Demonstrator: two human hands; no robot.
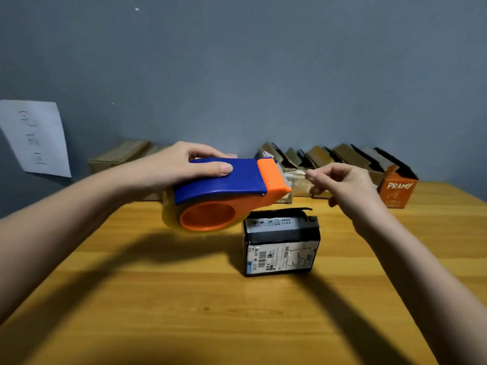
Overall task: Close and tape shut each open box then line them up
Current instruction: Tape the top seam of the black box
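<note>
The left hand (181,167) wraps its grip over the blue top of the tape dispenser (224,192), held above the tabletop (131,299). The right hand (340,183) pinches the tape end (296,176) at the cutter. The black box (282,243) sits just below, near the middle, flaps down but untaped. It looks light and thin-walled, so best steadied by its sides; the tape is likely limp and sticky.
</note>
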